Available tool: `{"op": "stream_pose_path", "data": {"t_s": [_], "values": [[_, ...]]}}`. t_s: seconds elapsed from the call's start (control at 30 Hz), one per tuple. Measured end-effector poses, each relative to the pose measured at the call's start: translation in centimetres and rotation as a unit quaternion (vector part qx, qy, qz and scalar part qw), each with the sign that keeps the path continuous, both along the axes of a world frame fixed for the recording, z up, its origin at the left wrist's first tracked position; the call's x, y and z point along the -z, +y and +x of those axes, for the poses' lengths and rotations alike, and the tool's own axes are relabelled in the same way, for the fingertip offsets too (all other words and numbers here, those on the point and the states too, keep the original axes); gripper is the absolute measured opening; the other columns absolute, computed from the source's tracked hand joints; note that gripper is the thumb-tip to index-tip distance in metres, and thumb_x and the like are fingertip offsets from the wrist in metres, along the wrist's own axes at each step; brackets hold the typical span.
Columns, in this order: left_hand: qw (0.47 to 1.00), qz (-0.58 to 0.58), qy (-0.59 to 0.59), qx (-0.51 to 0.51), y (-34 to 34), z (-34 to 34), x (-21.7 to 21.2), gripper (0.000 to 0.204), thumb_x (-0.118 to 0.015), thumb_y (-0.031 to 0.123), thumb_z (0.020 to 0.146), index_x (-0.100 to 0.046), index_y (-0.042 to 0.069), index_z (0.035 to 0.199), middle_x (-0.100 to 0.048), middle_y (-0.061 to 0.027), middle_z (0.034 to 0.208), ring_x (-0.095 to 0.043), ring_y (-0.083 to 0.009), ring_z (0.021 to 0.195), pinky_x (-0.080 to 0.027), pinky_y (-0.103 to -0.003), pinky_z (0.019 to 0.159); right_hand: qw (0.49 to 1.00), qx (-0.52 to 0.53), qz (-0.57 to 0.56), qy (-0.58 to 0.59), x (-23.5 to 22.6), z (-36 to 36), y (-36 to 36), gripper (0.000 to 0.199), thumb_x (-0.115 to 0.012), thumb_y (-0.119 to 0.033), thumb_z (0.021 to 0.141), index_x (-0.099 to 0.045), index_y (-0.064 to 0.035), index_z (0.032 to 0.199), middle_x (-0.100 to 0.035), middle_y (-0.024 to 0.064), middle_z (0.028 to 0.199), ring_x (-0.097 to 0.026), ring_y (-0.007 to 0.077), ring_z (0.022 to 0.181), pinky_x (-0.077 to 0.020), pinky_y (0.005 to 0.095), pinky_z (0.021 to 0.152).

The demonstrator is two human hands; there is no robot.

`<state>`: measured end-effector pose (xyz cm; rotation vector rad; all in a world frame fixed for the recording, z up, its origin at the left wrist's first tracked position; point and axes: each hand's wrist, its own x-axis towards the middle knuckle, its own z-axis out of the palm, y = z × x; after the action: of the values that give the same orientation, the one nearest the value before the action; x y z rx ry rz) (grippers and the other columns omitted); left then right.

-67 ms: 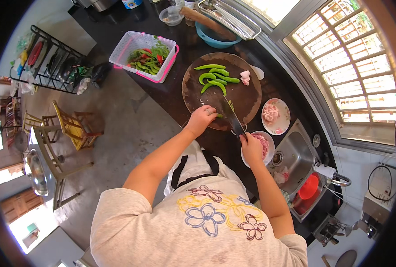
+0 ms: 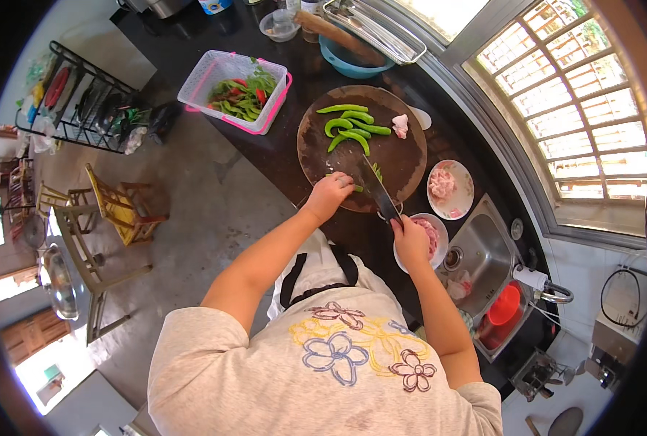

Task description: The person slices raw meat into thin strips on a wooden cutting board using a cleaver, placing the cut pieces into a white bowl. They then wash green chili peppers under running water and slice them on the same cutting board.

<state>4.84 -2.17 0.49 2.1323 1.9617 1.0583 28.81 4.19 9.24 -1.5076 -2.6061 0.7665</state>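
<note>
On a round wooden cutting board (image 2: 403, 171), my left hand (image 2: 328, 195) presses down a green pepper (image 2: 357, 188), mostly hidden under the fingers. My right hand (image 2: 412, 241) grips a kitchen knife (image 2: 381, 190) by its handle, and the blade lies over the board just right of the held pepper. Small cut green pieces (image 2: 376, 171) sit along the blade's far side. Farther up the board are several whole green peppers (image 2: 351, 125) and a small lump of pale pink meat (image 2: 400, 126).
Bowls of sliced meat (image 2: 442, 183) and more meat (image 2: 431, 238) stand right of the board, beside a steel sink (image 2: 483, 251) with a red basin (image 2: 504, 305). A pink-rimmed plastic basket (image 2: 275, 109) of peppers and greens is at the far left. Behind stands a blue basin (image 2: 352, 69).
</note>
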Motion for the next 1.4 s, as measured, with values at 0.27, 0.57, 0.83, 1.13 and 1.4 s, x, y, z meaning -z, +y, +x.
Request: {"op": "stream_pose_path", "data": {"t_s": [0.27,0.57,0.83,1.13,1.4], "values": [[0.995,0.047,0.076,0.050,0.6,-0.8,0.8,0.022,-0.058,0.009,0.071,-0.069,0.011,0.090,-0.065,-0.0010,0.098,-0.061,-0.0220,0.096,-0.053,-0.033,0.079,0.990,-0.085,0.104,-0.044,-0.2,-1.0,-0.5,0.021,-0.056,-0.029,0.093,-0.058,-0.0086,0.087,-0.062,0.0130,0.066,-0.064,0.0336,0.064,-0.0495,0.0457,0.056],[0.996,0.018,0.079,0.040,-0.2,-1.4,1.2,0.024,-0.057,0.010,0.073,-0.069,0.011,0.093,-0.067,-0.0014,0.099,-0.062,-0.0223,0.098,-0.054,-0.032,0.080,0.980,-0.134,0.091,-0.111,-0.5,-1.7,0.1,0.021,-0.055,-0.028,0.093,-0.056,-0.0074,0.088,-0.062,0.0129,0.067,-0.065,0.0325,0.064,-0.0501,0.0450,0.055],[0.997,-0.005,0.070,0.034,-0.2,-1.4,1.0,0.021,-0.057,0.011,0.073,-0.069,0.011,0.090,-0.067,-0.0009,0.099,-0.062,-0.0216,0.098,-0.054,-0.032,0.080,0.988,-0.125,0.088,-0.028,2.9,-2.7,0.6,0.021,-0.054,-0.028,0.094,-0.056,-0.0074,0.091,-0.063,0.0145,0.068,-0.064,0.0345,0.064,-0.0501,0.0455,0.055],[0.997,0.018,0.073,0.029,-0.1,-1.3,1.1,0.020,-0.059,0.011,0.072,-0.070,0.011,0.088,-0.067,-0.0006,0.100,-0.062,-0.0199,0.099,-0.054,-0.031,0.079,0.988,-0.120,0.083,-0.042,3.0,-4.0,0.6,0.020,-0.056,-0.026,0.093,-0.057,-0.0066,0.091,-0.062,0.0150,0.066,-0.064,0.0349,0.063,-0.0495,0.0468,0.056],[0.998,0.017,0.059,0.030,-0.5,-1.5,1.0,0.018,-0.059,0.012,0.072,-0.069,0.012,0.087,-0.067,0.0007,0.101,-0.063,-0.0188,0.097,-0.054,-0.030,0.076,0.989,-0.134,0.032,-0.043,0.4,-4.4,1.3,0.020,-0.056,-0.026,0.093,-0.057,-0.0065,0.089,-0.064,0.0162,0.069,-0.065,0.0361,0.065,-0.0501,0.0476,0.059]]}}
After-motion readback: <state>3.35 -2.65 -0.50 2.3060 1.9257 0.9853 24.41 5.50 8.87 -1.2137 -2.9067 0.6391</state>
